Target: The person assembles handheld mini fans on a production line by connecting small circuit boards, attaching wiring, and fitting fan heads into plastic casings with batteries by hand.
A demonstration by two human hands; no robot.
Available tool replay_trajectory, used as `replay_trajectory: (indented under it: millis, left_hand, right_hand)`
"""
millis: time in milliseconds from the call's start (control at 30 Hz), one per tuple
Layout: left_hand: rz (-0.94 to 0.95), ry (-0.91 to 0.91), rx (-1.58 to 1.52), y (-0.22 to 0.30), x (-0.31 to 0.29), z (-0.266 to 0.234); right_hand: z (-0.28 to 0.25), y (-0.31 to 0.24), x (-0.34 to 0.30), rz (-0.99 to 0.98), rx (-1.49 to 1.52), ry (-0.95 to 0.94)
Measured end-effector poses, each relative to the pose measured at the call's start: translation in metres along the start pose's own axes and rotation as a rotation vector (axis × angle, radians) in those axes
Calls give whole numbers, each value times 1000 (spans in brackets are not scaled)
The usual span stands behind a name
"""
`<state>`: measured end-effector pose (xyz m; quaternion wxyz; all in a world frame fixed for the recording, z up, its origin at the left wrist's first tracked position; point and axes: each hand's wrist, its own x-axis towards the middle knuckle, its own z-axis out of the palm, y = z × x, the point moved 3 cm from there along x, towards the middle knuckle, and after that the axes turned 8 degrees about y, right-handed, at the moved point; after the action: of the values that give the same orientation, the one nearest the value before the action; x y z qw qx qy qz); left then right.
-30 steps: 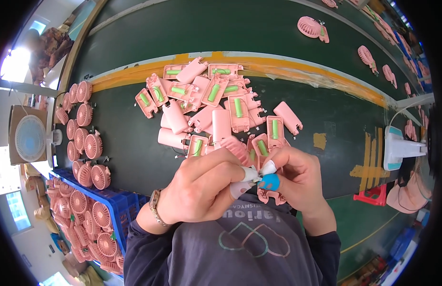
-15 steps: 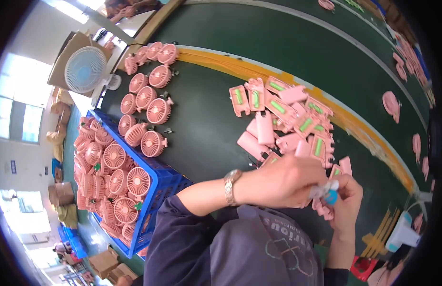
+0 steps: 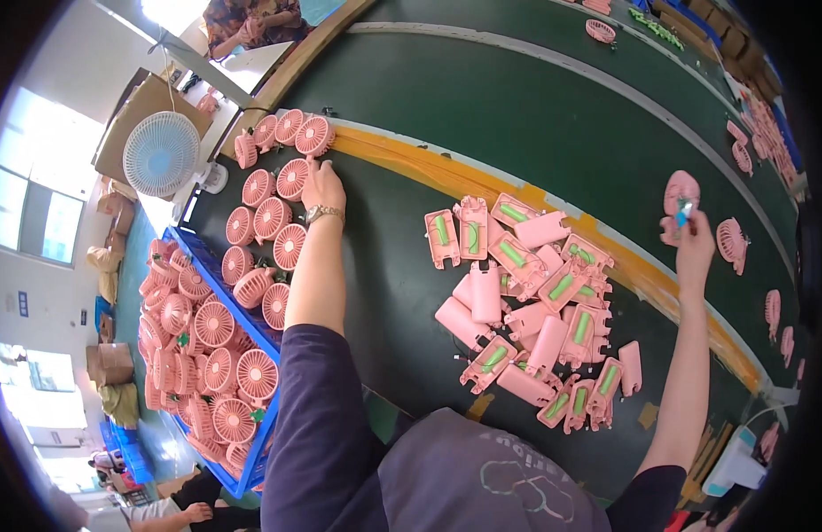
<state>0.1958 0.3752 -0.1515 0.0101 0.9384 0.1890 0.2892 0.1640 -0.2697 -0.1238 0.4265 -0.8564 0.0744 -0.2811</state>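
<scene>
My left hand (image 3: pixel 324 188) reaches to the rows of pink fan heads and closes at the right edge of one fan head (image 3: pixel 293 180), its fingertips partly hidden. My right hand (image 3: pixel 692 244) is stretched out over the green belt at the far right. Between its fingers is a small blue-and-white thing (image 3: pixel 684 215) whose kind I cannot make out. Directly under it lies a pink fan part (image 3: pixel 681 188) on the belt; whether the fingers also touch it is unclear. Pink handle shells (image 3: pixel 544 228) with green cells lie piled between my arms.
A blue crate (image 3: pixel 291 335) full of pink fan heads stands at the left. Yellow tape (image 3: pixel 411 164) runs along the belt's edge. More pink fans (image 3: pixel 732 244) lie on the belt. A white desk fan (image 3: pixel 162 152) stands at the far left; another person's hands (image 3: pixel 251 31) show beyond.
My hands were together over the near side of the shell pile. They have parted: the left to the fan heads, the right out to the belt with the blue-and-white thing.
</scene>
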Motion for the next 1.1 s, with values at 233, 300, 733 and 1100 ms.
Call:
replay_trajectory:
  millis: [233, 300, 733, 1100]
  left_hand:
    - [-29, -228, 146, -99, 30, 30]
    - [-124, -205, -211, -82, 40, 17]
    - [-121, 386, -792, 119, -54, -167]
    - [-45, -259, -1746, 170, -127, -225]
  right_hand:
    - [-29, -32, -106, 139, -98, -87]
    - [-61, -44, -156, 148, -142, -128]
    - [-92, -37, -230, -15, -423, -248]
    - [-138, -32, -270, 356, -551, -27]
